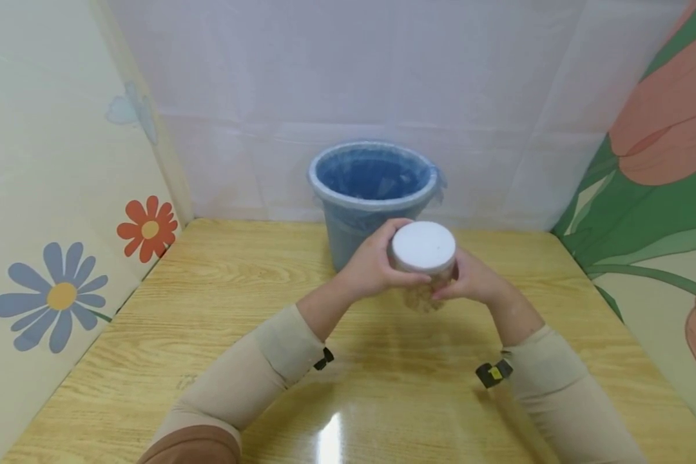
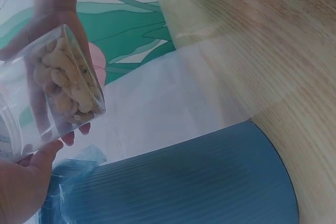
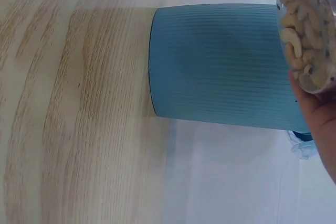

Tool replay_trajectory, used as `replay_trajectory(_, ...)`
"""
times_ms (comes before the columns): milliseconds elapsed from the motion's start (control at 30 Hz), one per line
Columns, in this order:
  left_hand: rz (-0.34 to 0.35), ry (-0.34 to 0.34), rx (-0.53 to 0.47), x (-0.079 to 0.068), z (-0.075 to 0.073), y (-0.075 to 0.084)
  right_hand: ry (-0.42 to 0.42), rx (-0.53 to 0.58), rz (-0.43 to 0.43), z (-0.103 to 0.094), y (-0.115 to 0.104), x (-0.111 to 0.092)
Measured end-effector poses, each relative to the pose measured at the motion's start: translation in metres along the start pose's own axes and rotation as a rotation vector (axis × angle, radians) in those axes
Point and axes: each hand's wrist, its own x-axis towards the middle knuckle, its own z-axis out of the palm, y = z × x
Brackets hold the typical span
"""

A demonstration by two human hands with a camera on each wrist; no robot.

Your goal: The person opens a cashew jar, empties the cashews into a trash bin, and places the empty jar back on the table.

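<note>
wood-grained table (image 1: pixel 238 277) below, fingers (image 1: pixel 390 230) hold a clear, white-lidded jar (image 1: pixel 424 255) of cashews (image 3: pixel 303 32)

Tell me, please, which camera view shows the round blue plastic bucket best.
The head view: the round blue plastic bucket shows its full rim and some inside there, though the left hand covers part of its side. Both wrist views show mainly its ribbed outer wall, turned sideways, not its full opening.

Shows white on the lid (image 1: pixel 423 245) of the clear jar (image 2: pixel 50 95), pale tan on the cashews (image 3: pixel 305 30), ribbed blue on the bucket (image 3: pixel 220 66), yellow-brown grain on the table (image 1: pixel 255 264), beige on both sleeves (image 1: pixel 562 386).
</note>
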Motion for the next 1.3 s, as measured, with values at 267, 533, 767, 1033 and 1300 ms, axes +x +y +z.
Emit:
replay_trajectory(267,0.002,-0.062,-0.042,0.001,-0.002,-0.002,0.022,-0.071,-0.030,-0.001,0.001,0.001)
replay_trajectory(533,0.006,-0.121,-0.153,0.003,-0.004,-0.007,-0.008,-0.042,-0.050,-0.004,0.000,0.001)
replay_trajectory(767,0.100,-0.203,-0.373,0.008,-0.004,-0.013,-0.073,-0.015,-0.082,-0.005,-0.003,0.002)
replay_trajectory(1033,0.167,-0.263,-0.566,0.008,-0.001,-0.015,-0.147,0.011,-0.090,-0.007,-0.002,0.003)
replay_trajectory(1300,0.160,-0.151,-0.456,0.007,0.006,-0.014,-0.153,0.011,-0.087,-0.006,0.001,0.003)
